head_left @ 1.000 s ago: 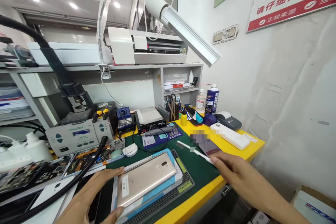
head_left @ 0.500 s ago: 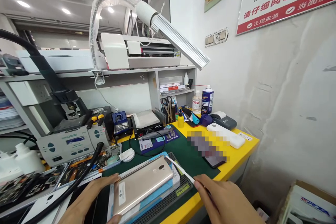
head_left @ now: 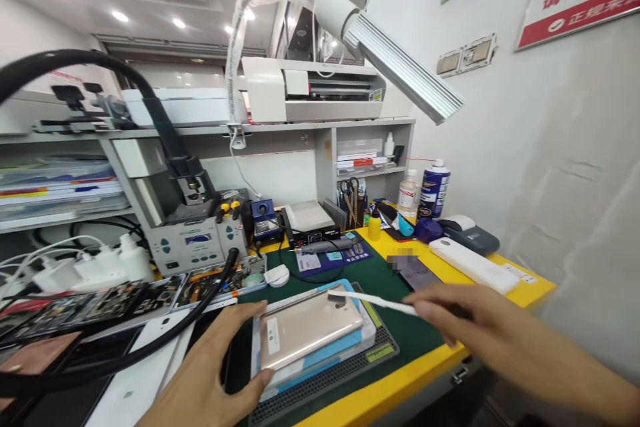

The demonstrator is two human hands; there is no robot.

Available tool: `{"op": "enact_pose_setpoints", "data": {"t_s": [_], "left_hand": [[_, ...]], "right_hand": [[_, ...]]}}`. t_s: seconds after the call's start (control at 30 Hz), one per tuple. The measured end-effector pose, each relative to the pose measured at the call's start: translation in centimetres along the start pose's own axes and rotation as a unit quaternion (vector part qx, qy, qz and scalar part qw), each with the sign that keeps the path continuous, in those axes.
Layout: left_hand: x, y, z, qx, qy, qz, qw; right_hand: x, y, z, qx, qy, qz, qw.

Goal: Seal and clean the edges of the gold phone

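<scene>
A gold phone (head_left: 313, 330) lies back side up on a white and blue box (head_left: 367, 340), with a pale sticker near its left end. My left hand (head_left: 215, 360) steadies the phone from the left, index finger at the far corner and thumb at the near corner. In my right hand (head_left: 450, 313) is a white-handled toothbrush (head_left: 377, 300), gripped between thumb and fingers. Its dark bristles are down at the phone's camera area, partly covering it. Under the box lies a dark perforated mat (head_left: 320, 377).
Left of the phone are white phone panels (head_left: 145, 360), a tray of small parts (head_left: 250, 273) and a black hose (head_left: 210, 307). A soldering station (head_left: 267, 220) stands behind. At the right lie a dark phone (head_left: 417, 273) and a white case (head_left: 473, 265); a spray can (head_left: 434, 190) stands behind them.
The toothbrush has moved from the phone's far right corner onto its camera area and lies flatter. My view has turned left, so the bench appears further right.
</scene>
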State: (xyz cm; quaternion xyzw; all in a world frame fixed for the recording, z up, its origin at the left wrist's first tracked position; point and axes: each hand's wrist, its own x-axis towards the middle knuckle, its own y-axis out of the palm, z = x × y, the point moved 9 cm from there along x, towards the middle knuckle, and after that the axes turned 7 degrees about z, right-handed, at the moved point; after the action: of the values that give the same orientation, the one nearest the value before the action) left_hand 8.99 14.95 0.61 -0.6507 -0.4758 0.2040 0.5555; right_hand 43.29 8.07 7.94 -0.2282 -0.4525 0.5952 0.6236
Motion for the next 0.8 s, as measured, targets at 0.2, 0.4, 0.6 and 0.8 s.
{"op": "enact_pose_setpoints", "data": {"t_s": [0.2, 0.4, 0.6, 0.8], "left_hand": [[-0.4, -1.1, -1.0, -0.034, -0.002, -0.024, 0.999], [-0.4, -1.4, -1.2, -0.066, -0.012, -0.026, 0.997], [-0.6, -1.1, -0.9, -0.105, -0.024, -0.060, 0.992], [-0.5, -0.1, -0.4, -0.116, -0.017, -0.041, 0.992]], "right_hand": [[11.6, 7.7, 3.6, 0.126, -0.092, 0.315, 0.936], [15.4, 12.5, 4.7, 0.119, -0.120, 0.405, 0.898], [16.6, 13.1, 5.1, 0.091, -0.133, 0.415, 0.895], [16.3, 11.4, 2.9, 0.076, -0.122, 0.408, 0.902]]}}
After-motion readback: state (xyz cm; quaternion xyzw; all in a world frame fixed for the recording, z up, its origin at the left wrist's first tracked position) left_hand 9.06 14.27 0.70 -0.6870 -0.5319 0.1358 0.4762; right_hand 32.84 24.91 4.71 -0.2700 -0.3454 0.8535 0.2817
